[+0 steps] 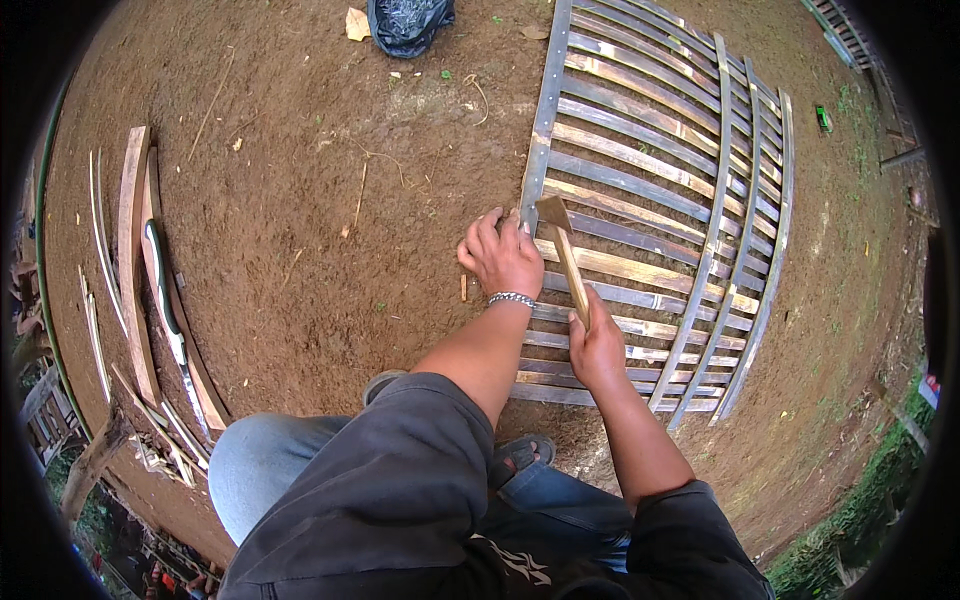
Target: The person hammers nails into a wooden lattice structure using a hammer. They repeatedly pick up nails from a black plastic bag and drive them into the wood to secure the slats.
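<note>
A wooden-handled hammer (570,262) is gripped in my right hand (598,340), its dark head close to the fingertips of my left hand (503,258). My left hand wears a chain bracelet and bends over the left rail (541,150) of a slatted bamboo panel (640,185). Its fingers are closed there; whatever they pinch is too small or hidden to make out. The panel lies on the ground, with many crosswise slats and several long strips across them on the right.
On the left lie wooden boards (133,240), a handsaw (160,275) and thin split strips (97,340). A black plastic bag (408,25) rests at the top on brown soil. A small green object (823,118) sits right of the panel. My sandalled foot (522,455) is near the panel's lower edge.
</note>
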Tool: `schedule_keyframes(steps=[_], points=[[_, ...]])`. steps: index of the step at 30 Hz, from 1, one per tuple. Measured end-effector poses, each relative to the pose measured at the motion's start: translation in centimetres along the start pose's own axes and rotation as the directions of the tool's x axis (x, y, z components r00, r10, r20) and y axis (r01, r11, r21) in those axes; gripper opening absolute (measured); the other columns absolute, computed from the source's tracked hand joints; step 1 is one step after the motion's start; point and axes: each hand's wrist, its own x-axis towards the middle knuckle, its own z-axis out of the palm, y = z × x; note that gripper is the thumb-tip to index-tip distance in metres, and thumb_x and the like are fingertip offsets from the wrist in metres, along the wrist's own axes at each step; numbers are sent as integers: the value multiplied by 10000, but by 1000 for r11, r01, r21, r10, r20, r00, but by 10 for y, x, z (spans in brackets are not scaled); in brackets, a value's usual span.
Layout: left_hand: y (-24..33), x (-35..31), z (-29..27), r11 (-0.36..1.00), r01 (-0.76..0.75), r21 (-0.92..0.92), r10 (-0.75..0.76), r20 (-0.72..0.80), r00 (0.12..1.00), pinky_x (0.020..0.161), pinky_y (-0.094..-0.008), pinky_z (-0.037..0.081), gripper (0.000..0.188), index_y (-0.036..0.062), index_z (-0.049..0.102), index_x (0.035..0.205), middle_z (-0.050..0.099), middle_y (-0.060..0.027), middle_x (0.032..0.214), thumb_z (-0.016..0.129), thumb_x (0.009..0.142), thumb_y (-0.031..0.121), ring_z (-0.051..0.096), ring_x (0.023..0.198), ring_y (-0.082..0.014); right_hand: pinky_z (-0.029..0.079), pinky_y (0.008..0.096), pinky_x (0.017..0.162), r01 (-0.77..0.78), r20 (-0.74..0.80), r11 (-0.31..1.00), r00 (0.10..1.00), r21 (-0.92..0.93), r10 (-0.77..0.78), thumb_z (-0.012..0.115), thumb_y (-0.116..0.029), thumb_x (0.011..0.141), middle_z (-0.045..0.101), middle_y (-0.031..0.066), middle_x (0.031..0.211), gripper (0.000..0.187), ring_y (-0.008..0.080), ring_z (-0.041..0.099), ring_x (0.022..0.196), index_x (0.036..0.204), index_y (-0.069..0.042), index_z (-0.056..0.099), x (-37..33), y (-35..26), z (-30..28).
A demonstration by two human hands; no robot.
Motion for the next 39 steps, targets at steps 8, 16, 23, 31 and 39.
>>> schedule_keyframes(steps=[8, 16, 23, 31, 39], points=[[3, -1, 1, 1000, 9, -11, -9, 0, 1000, 1095, -548, 262, 229, 129, 744, 1093, 590, -86, 1285, 640, 904, 206, 463, 1292, -317, 550, 504, 900, 88, -44, 996, 995, -11, -88, 618, -76, 950, 643, 268, 1257, 496, 455, 658, 1086, 1428, -57, 485, 13, 12, 14], [1, 4, 2, 1000, -7, -24, 5, -54, 999, 1099, -548, 263, 223, 136, 759, 1075, 598, -78, 1284, 649, 887, 184, 473, 1285, -314, 557, 505, 858, 270, -213, 958, 946, 92, -246, 606, -57, 943, 635, 289, 1256, 525, 470, 671, 1020, 1445, -36, 454, 11, 17, 18], [-3, 1, -1, 1000, -4, -7, 4, -41, 999, 1100, -549, 268, 248, 143, 761, 1076, 597, -76, 1286, 670, 847, 167, 473, 1287, -318, 564, 495, 826, 296, -235, 955, 928, -7, -289, 608, -24, 933, 640, 280, 1244, 533, 464, 672, 1032, 1442, -24, 449, 10, 24, 22], [0, 8, 3, 1000, 0, -20, -1, -51, 999, 1100, -555, 266, 229, 126, 719, 1072, 592, -78, 1299, 664, 856, 176, 469, 1293, -325, 557, 491, 849, 169, -36, 980, 984, -106, -174, 615, -46, 934, 665, 264, 1185, 491, 462, 670, 1012, 1407, -20, 489, 34, 31, 21], [-4, 2, 2, 999, 26, -23, -26, 9, 1000, 1107, -570, 248, 233, 108, 691, 1088, 588, -84, 1323, 643, 873, 186, 457, 1311, -331, 552, 501, 862, 105, 19, 985, 994, -136, -103, 638, -53, 930, 664, 264, 1206, 509, 449, 665, 1050, 1419, -45, 500, 27, 29, 21]])
